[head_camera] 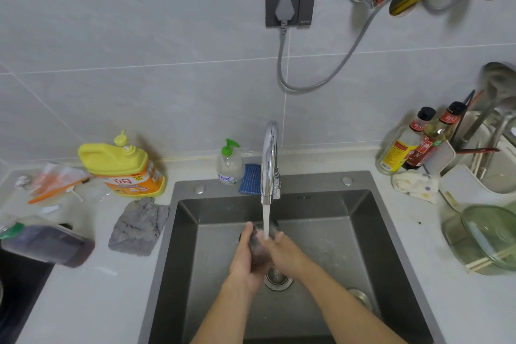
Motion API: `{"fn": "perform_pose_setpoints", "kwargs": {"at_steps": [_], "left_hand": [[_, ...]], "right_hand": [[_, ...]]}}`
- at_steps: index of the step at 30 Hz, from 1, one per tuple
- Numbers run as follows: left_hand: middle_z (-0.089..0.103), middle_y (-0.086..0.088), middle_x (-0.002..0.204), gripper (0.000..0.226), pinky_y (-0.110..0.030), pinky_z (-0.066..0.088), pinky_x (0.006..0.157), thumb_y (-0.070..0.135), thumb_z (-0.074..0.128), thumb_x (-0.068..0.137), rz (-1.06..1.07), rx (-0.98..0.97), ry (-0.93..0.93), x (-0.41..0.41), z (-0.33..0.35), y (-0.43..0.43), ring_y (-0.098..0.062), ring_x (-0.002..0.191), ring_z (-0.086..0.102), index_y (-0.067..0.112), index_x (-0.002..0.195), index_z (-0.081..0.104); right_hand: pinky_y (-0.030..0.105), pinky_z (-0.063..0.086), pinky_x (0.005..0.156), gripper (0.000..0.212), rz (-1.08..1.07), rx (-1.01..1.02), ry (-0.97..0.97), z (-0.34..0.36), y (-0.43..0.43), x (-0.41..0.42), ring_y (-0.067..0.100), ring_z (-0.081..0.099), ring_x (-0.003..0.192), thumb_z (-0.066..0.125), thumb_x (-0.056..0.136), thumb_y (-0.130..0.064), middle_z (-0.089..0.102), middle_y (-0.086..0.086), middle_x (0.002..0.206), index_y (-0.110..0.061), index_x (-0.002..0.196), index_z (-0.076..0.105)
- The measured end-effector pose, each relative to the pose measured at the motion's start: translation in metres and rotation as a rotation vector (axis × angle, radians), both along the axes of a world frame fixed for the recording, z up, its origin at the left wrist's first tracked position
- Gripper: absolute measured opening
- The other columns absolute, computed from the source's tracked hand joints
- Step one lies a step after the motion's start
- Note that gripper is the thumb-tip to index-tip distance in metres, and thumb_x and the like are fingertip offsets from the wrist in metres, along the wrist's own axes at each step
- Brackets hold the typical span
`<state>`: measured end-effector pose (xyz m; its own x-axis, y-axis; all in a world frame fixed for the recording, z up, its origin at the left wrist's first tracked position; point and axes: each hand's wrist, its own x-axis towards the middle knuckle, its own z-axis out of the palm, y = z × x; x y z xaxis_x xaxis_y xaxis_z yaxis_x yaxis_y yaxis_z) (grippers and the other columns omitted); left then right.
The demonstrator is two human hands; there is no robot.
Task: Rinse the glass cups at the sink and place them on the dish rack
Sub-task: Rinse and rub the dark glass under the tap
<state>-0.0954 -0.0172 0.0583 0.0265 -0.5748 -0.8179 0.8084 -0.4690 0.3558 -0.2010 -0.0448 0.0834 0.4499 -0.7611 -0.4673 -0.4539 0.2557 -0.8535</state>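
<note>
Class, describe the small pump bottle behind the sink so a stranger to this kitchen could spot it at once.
Start at the steel sink; behind its back rim, just left of the chrome faucet, stands the pump bottle. Unlike the big yellow jug further left and the blue pad beside it, it is clear with a green pump.

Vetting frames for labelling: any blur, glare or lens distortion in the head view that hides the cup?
Head view: wide-angle bending curves the sink rim and tile seams near the edges; the glass cup, gripped by the left hand and right hand under the water stream, is smeared and its outline unclear; bright glare on the faucet; the dark bottle at far left is blurred.
</note>
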Motion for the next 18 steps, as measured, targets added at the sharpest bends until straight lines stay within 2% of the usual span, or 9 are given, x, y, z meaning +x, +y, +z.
{"fn": "perform_pose_setpoints", "kwargs": {"at_steps": [3, 6, 7, 9, 11, 13, 14, 16, 18], "left_hand": [[0.079, -0.02, 0.083, 0.049, -0.041, 0.064, 0.057, 0.047, 0.071, 0.093, 0.001, 0.043, 0.008, 0.006, 0.005, -0.003, -0.03, 0.063, 0.077, -0.001, 0.096, 0.076], [0.077, -0.021, 0.079, 0.06, -0.042, 0.065, 0.053, 0.054, 0.074, 0.088, -0.008, 0.104, 0.004, 0.006, 0.004, -0.003, -0.031, 0.06, 0.076, -0.005, 0.097, 0.072], [0.077, -0.021, 0.077, 0.059, -0.04, 0.065, 0.055, 0.054, 0.074, 0.087, -0.021, 0.097, -0.004, 0.004, 0.004, -0.002, -0.03, 0.06, 0.076, -0.004, 0.093, 0.073], [0.074, -0.018, 0.07, 0.052, -0.04, 0.062, 0.066, 0.052, 0.074, 0.087, -0.024, 0.062, -0.019, 0.0, 0.002, 0.0, -0.027, 0.057, 0.074, 0.001, 0.078, 0.077], [0.074, -0.017, 0.069, 0.049, -0.044, 0.058, 0.076, 0.049, 0.074, 0.087, -0.026, 0.041, -0.032, -0.001, 0.004, -0.002, -0.027, 0.064, 0.074, 0.002, 0.073, 0.079], [0.078, -0.022, 0.083, 0.051, -0.048, 0.059, 0.078, 0.049, 0.076, 0.087, -0.027, 0.051, -0.02, 0.005, 0.006, -0.007, -0.034, 0.08, 0.076, -0.001, 0.094, 0.076], [0.079, -0.023, 0.089, 0.055, -0.05, 0.06, 0.076, 0.051, 0.075, 0.088, -0.025, 0.068, -0.012, 0.008, 0.007, -0.008, -0.036, 0.081, 0.077, -0.002, 0.104, 0.074], [0.079, -0.024, 0.094, 0.063, -0.05, 0.064, 0.076, 0.054, 0.076, 0.086, -0.012, 0.106, 0.0, 0.009, 0.008, -0.007, -0.037, 0.08, 0.078, -0.003, 0.114, 0.071], [0.077, -0.029, 0.1, 0.068, -0.051, 0.06, 0.094, 0.054, 0.075, 0.086, -0.022, 0.122, 0.02, 0.005, 0.008, -0.002, -0.039, 0.094, 0.075, -0.008, 0.113, 0.07]], "right_hand": [[0.036, 0.05, 0.106, 0.024, 0.179, -0.014, 0.011, -0.004, 0.003, -0.014, 0.0, 0.067, 0.095, 0.046, 0.107, -0.049, 0.073, -0.014, 0.099, -0.039, 0.102, 0.067], [0.053, 0.023, 0.122, 0.034, 0.301, -0.149, 0.262, -0.015, 0.003, -0.017, -0.001, 0.06, 0.093, 0.046, 0.104, -0.055, 0.068, -0.022, 0.085, -0.049, 0.076, 0.065], [0.054, 0.025, 0.123, 0.037, 0.25, -0.151, 0.248, -0.017, 0.001, -0.014, -0.001, 0.062, 0.089, 0.048, 0.103, -0.053, 0.07, -0.021, 0.081, -0.046, 0.073, 0.067], [0.052, 0.047, 0.11, 0.039, 0.105, -0.082, 0.139, -0.018, -0.001, -0.005, 0.006, 0.07, 0.082, 0.053, 0.103, -0.047, 0.077, -0.011, 0.081, -0.03, 0.075, 0.073], [0.049, 0.052, 0.102, 0.038, 0.066, -0.022, 0.06, -0.016, -0.001, -0.002, 0.008, 0.071, 0.084, 0.054, 0.105, -0.041, 0.077, -0.007, 0.085, -0.02, 0.08, 0.074], [0.051, 0.034, 0.12, 0.029, 0.159, -0.064, 0.108, -0.012, 0.003, -0.007, 0.003, 0.067, 0.096, 0.053, 0.105, -0.041, 0.071, -0.016, 0.09, -0.026, 0.09, 0.073], [0.051, 0.011, 0.126, 0.029, 0.214, -0.134, 0.197, -0.013, 0.005, -0.011, 0.005, 0.065, 0.109, 0.051, 0.105, -0.046, 0.069, -0.018, 0.095, -0.029, 0.101, 0.074], [0.05, -0.019, 0.122, 0.035, 0.254, -0.244, 0.325, -0.014, 0.007, -0.014, 0.01, 0.062, 0.121, 0.045, 0.106, -0.052, 0.07, -0.015, 0.098, -0.031, 0.106, 0.074], [0.052, -0.019, 0.124, 0.038, 0.224, -0.273, 0.322, -0.012, 0.007, -0.007, 0.008, 0.065, 0.108, 0.044, 0.108, -0.045, 0.067, -0.016, 0.085, -0.031, 0.081, 0.066]]}}
